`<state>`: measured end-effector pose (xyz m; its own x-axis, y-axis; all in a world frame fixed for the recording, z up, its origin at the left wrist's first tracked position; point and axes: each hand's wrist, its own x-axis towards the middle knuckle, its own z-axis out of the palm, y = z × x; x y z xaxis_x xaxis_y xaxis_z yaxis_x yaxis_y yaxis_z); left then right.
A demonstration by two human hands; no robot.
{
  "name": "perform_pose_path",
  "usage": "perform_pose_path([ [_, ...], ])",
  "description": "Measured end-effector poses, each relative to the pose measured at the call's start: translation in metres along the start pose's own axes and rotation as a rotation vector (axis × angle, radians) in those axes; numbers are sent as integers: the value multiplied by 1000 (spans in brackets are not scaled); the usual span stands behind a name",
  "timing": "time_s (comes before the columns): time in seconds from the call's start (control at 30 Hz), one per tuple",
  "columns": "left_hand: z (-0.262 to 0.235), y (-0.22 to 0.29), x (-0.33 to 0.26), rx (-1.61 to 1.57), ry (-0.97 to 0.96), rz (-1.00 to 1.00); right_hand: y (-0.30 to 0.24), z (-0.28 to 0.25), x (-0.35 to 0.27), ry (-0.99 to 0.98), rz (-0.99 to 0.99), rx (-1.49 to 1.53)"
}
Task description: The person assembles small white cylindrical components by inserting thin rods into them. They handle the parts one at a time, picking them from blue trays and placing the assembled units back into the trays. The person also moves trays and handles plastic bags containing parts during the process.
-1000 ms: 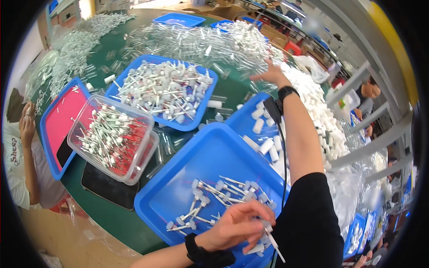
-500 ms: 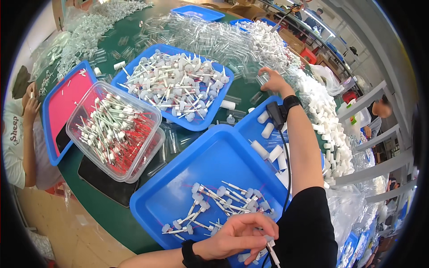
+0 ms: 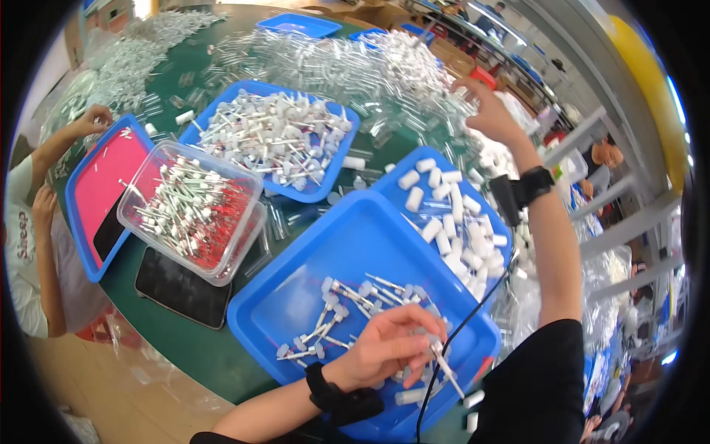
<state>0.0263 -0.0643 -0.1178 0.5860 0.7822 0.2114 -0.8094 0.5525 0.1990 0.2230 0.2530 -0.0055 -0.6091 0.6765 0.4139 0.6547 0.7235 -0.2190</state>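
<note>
My left hand [image 3: 396,344] is closed in a pinch over the near blue tray [image 3: 355,237]. From its fingertips a thin white rod with a translucent grey disc [image 3: 446,370] sticks out toward the lower right. Beneath it in the tray lie several similar disc-ended rods [image 3: 325,314] with fine red wires. Far out on the right, my right hand [image 3: 492,115] is raised with its fingers apart over the edge of the heaped clear tubes and white parts. I see nothing held in it.
White cylinders [image 3: 457,207] fill a second blue tray. Further off stand a blue tray of disc-ended rods [image 3: 274,137], a clear box of red-wired rods [image 3: 196,214] and heaped clear tubes [image 3: 310,66]. A phone [image 3: 183,288] lies left; a co-worker's hand [image 3: 95,118] is by a pink-lined tray [image 3: 107,177].
My right hand has left the clear tubes and moved up and to the right. My left hand still pinches the rod. A co-worker's hand has come over the pink-lined tray's far end. The view has shifted.
</note>
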Motion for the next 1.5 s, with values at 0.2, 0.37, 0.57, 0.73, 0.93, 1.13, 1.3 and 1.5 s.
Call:
perform_pose_path([
  [0.2, -8, -2, 2, 14, -80, 51, -94, -91, -111, -184, 86, 1],
  [0.37, -8, -4, 1, 161, -73, 20, -166, -107, -231, -81, 820, 483],
  [0.57, -5, -8, 5, 261, -143, -11, -178, -71, -338, -122, 1029, 338],
  [0.73, -11, 1, 5, 317, -172, 36, -174, -23, -363, -225, 966, -124],
  [0.93, -11, 3, 12, 434, -66, 179, -177, -21, -372, -124, 936, -158],
  [1.13, -13, 8, 18, 457, -94, 188, -177, -52, -371, 31, 916, -7],
  [1.3, -11, 9, 29, 465, -103, 212, -232, -84, -365, 170, 803, 80],
  [1.5, 12, 19, 15, 763, -90, 308, -334, -103, -327, 348, 547, 272],
])
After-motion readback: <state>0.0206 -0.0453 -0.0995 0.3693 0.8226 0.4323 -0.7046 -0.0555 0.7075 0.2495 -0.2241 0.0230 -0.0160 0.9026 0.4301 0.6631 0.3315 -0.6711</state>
